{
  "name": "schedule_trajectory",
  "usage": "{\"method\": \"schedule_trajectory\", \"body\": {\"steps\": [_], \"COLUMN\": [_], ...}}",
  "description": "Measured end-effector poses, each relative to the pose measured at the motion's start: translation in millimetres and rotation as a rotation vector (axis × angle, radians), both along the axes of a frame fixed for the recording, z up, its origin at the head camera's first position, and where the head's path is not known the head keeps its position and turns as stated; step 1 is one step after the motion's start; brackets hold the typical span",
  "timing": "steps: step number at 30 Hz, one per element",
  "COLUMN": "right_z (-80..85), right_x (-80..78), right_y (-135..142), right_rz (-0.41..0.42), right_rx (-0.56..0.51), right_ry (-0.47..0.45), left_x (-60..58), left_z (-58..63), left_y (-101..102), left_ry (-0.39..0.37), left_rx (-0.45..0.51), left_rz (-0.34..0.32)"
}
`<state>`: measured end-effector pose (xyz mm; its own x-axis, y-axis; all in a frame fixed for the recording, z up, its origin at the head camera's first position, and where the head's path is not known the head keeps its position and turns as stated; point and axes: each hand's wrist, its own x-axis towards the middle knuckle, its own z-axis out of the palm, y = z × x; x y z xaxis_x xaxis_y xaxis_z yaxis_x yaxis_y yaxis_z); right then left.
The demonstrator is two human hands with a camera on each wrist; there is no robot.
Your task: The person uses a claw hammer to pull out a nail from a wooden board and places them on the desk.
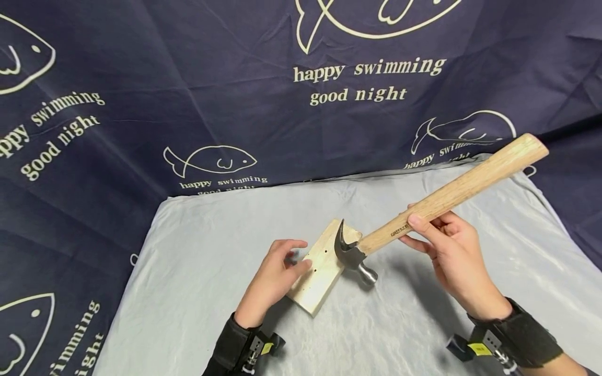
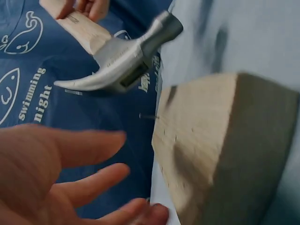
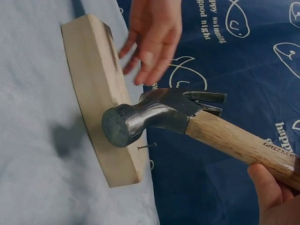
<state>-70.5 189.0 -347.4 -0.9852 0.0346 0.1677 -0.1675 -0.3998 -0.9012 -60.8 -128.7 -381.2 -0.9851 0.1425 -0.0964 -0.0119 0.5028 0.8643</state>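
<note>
A claw hammer [image 1: 451, 190] slants across the head view, its wooden handle up to the right. My right hand [image 1: 458, 256] grips the handle partway along, thumb on top. The steel head [image 3: 161, 115] hangs over the far part of a pale wooden block [image 1: 312, 284], claw pointing away and striking face toward me. From the block's upper face a thin nail [image 2: 149, 116] sticks up, hidden by the hammer in the head view. Small dark holes dot that face. My left hand [image 1: 275, 274] hovers at the block's left edge, fingers spread and loosely bent, holding nothing.
A light grey cloth [image 1: 188, 292] covers the table under the block. Dark blue curtains [image 1: 235, 94] with white fish and lettering hang behind and at the sides. Both wrists wear black straps [image 1: 522, 334] with small cameras.
</note>
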Motion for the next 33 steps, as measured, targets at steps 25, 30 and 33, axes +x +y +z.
{"method": "schedule_trajectory", "body": {"steps": [25,30,33], "right_z": [6.0,7.8,9.0], "right_x": [-8.7,-13.7,-16.3], "right_y": [-5,-3,-3], "right_rz": [-0.013,-0.044,-0.080], "right_rx": [0.072,0.141,0.208], "right_ry": [0.032,0.032,0.026], "left_x": [12.1,12.5,11.3], "left_z": [-32.3,-38.8,-39.6], "left_y": [-40,-43,-41], "left_ry": [-0.038,0.018,0.017], "left_rx": [-0.131,-0.127,-0.117], "left_rz": [-0.322,-0.318,-0.309]}}
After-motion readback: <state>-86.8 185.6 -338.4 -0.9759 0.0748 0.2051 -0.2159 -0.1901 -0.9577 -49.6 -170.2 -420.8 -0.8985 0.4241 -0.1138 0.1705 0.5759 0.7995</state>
